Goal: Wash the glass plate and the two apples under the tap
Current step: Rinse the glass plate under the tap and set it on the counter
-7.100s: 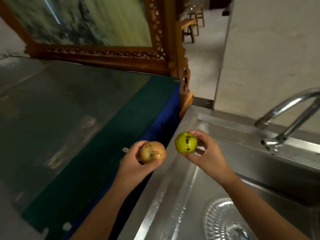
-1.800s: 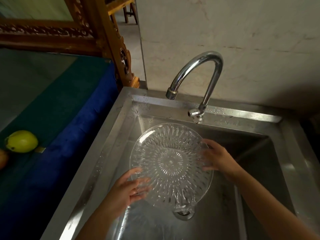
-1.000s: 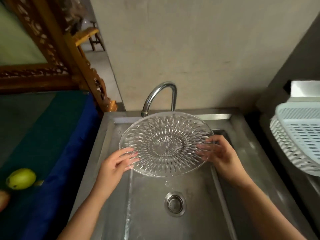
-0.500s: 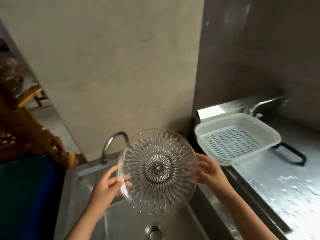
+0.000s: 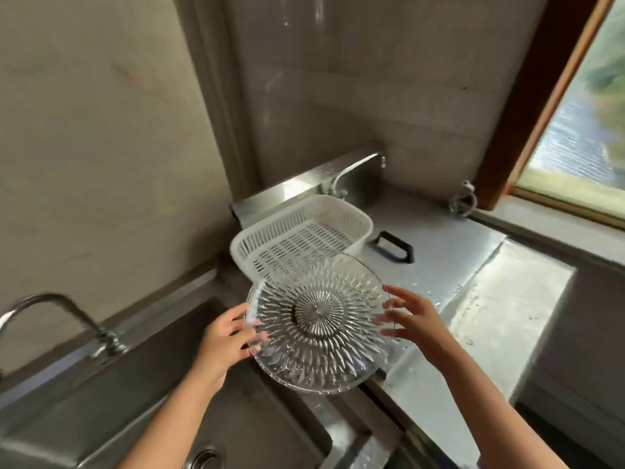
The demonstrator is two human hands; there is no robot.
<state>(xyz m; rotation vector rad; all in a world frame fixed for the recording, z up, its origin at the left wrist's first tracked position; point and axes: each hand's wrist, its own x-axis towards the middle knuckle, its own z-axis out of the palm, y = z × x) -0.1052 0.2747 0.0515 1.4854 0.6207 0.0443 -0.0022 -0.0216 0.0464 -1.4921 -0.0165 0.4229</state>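
Note:
I hold the round cut-glass plate [image 5: 318,319] in the air between both hands, tilted towards me, over the right rim of the sink [image 5: 270,421]. My left hand [image 5: 225,340] grips its left edge. The spread fingers of my right hand [image 5: 411,321] press on its right edge. Water drops cling to the plate. The curved tap [image 5: 50,313] stands at the far left, with no water visibly running. The two apples are out of view.
A white slotted plastic basket [image 5: 301,235] sits just behind the plate on the wet steel counter [image 5: 473,286]. A black handle [image 5: 394,247] lies right of it, a second tap [image 5: 355,170] behind. A wooden-framed window [image 5: 575,130] is at the right. The drain [image 5: 203,460] is at bottom.
The plate has been lifted out of the sink and carried right, towards the white basket. My view has swung right, so the apples and blue cloth have left the frame.

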